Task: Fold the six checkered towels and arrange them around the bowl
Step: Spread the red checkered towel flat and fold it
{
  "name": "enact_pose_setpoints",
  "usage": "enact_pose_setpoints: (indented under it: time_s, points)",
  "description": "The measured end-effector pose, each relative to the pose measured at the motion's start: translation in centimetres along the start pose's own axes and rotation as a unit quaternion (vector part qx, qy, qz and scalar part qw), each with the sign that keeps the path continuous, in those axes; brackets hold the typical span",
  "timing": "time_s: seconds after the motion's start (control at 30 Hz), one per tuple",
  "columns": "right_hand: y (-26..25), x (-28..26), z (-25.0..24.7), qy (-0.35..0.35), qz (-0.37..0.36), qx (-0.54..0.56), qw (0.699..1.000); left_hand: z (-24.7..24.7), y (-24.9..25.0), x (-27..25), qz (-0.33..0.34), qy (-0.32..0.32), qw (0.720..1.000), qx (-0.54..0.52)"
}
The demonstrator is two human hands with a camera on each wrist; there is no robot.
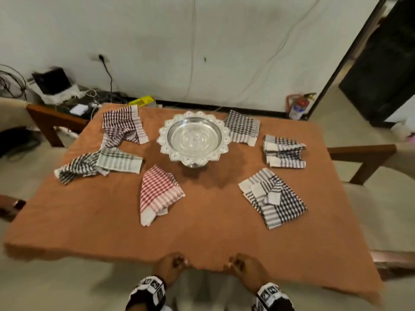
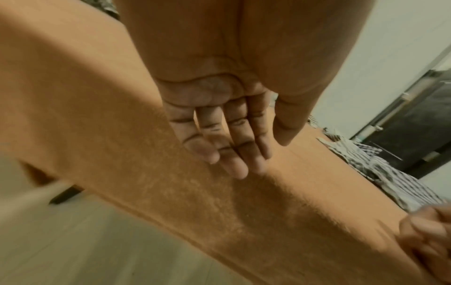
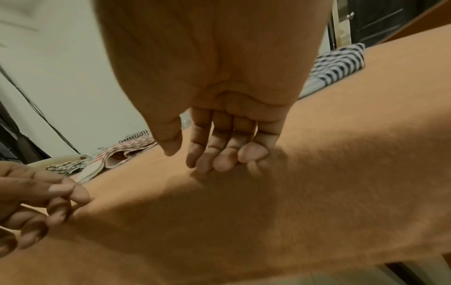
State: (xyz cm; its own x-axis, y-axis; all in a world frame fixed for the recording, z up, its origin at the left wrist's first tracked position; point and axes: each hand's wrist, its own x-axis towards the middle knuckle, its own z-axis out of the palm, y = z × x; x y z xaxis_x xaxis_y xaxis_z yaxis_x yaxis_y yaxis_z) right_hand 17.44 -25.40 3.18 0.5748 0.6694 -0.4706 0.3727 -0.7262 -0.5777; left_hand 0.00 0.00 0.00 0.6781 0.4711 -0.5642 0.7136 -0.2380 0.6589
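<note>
While both sets of fingers rest loosely extended and hold nothing at the near edge of the table, every towel lies farther in. The left hand and right hand sit side by side, palms down, wrists toward the person. The red checkered towel is far-left of the left hand — seemingly the nearer reach — its long axis running near to far. The dark checkered towel lies far-right of the right hand. The other four ring the silver bowl at the table's middle, the two on the left looking loosely rumpled.
</note>
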Motion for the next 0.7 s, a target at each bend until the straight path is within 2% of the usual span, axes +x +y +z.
enact_pose_setpoints:
  time_s: [0.03, 0.17, 0.3, 0.43, 0.53, 0.6, 0.7]
  points:
    - [0.1, 0.9, -0.1, 0.017, -0.001, 0.028, 0.999, -0.1, 0.7, -0.4, 0.006, 0.006, 1.0, -0.03]
    - [0.3, 1.5, -0.4, 0.032, -0.013, 0.029, 0.999, -0.1, 3.1, -0.8, -0.061, 0.056, 0.977, -0.198]
    - [-0.1, 2.0, -1.3, 0.037, -0.004, 0.008, 0.999, -0.3, 4.3, -0.6, -0.116, 0.076, 0.95, -0.281]
    - [0.1, 1.5, -1.6, 0.067, -0.004, -0.01, 0.998, -1.0, 5.7, -1.5, -0.152, 0.071, 0.938, -0.302]
    - [0.5, 1.9, -1.5, 0.064, -0.003, 0.018, 0.998, -2.0, 6.5, -1.7, -0.158, 0.023, 0.949, -0.272]
    - [0.0, 3.0, -1.9, 0.049, -0.007, 0.086, 0.995, -3.2, 7.2, -1.7, -0.151, -0.007, 0.958, -0.242]
    - [-2.6, 5.2, -3.1, 0.093, 0.017, 0.209, 0.973, -6.1, 7.0, -0.1, -0.13, -0.038, 0.964, -0.229]
